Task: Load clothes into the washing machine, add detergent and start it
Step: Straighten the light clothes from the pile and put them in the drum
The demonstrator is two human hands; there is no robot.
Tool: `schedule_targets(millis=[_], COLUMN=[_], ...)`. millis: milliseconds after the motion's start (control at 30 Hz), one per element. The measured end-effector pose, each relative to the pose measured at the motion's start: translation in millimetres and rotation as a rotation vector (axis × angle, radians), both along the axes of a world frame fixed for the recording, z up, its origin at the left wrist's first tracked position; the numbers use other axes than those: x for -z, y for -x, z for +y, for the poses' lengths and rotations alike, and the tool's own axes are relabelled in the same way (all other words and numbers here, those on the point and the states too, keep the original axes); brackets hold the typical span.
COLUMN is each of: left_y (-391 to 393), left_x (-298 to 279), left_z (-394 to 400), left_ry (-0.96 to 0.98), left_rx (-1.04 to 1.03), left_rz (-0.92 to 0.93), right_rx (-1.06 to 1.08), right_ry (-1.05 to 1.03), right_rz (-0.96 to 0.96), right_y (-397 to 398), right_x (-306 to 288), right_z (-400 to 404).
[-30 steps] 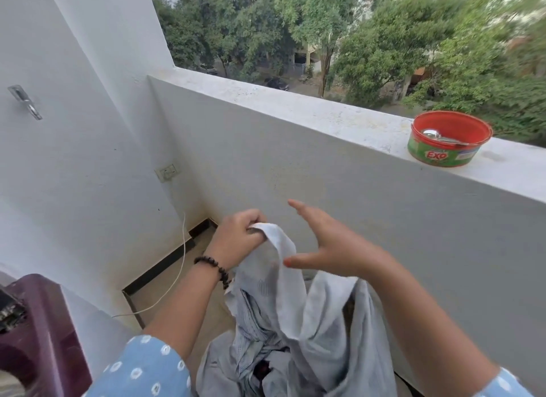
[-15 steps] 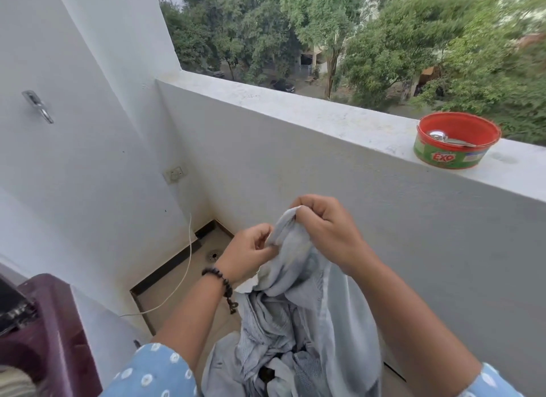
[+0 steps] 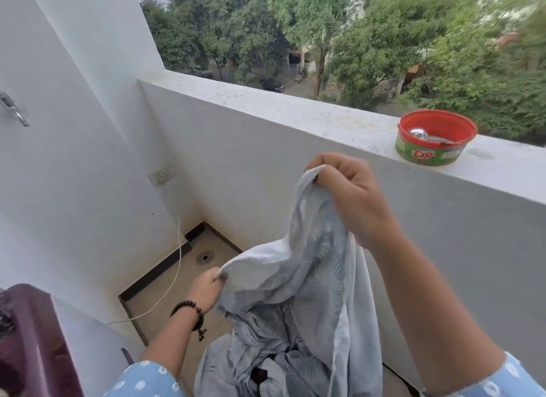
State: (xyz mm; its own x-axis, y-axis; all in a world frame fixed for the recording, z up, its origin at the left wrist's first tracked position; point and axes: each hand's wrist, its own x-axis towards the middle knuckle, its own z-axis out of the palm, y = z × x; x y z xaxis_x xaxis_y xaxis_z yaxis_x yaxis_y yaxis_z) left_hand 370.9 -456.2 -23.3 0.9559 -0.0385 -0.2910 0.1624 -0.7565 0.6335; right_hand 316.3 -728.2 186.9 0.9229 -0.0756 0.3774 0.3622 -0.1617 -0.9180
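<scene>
Now garment (image 3: 298, 278) between both hands' grips

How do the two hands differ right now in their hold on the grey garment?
The right hand is raised high, near the ledge, while the left hand sits much lower, over the floor. The right hand is a closed fist bunching the grey garment at its top; the left hand pinches an edge out to the side. The left wrist wears a dark bead bracelet; the right wrist is bare. Both grip the same garment.

Washing machine (image 3: 32, 343) cut off at left edge; garment's (image 3: 301, 293) lower folds leave frame.
</scene>
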Motion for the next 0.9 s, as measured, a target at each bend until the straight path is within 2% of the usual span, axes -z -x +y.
schedule_targets(millis=[67, 100, 167, 200, 267, 367, 467, 600, 733, 900], left_y=[-5, -7, -8, -5, 3, 11, 13, 12, 9, 14], left_x=[-26, -43, -76, -91, -118, -144, -143, -105, -53, -32], left_z=[-12, -20, -37, -47, -69, -89, -83, -63, -32, 1], left_ry=[0.011, 0.023, 0.081, 0.113, 0.190, 0.283, 0.326, 0.108, -0.036, -0.130], left_rx=[0.018, 0.042, 0.120, 0.169, 0.263, 0.316, 0.321, 0.329, 0.078, -0.157], left_rz=[-0.107, -0.172, -0.277, -0.306, -0.339, -0.440, -0.531, -0.563, -0.445, -0.361], right_rx=[0.106, 0.075, -0.141, -0.245, -0.317, -0.237, -0.155, -0.074, -0.093, -0.085], right_ry=[0.409, 0.618, 0.883, 0.893, 0.817, 0.603, 0.409, 0.244, -0.022, -0.353], right_rz=[0.054, 0.135, 0.346, 0.413, 0.406, 0.310, 0.286, 0.179, 0.112, 0.057], right_y=[-10, -11, -11, -12, -11, -16, -19, -14, -4, 8], right_x=[17, 23, 36, 43, 55, 65, 60, 46, 18, -16], right_z=[-5, -6, -5, -2, 11, 25, 24, 23, 18, -6])
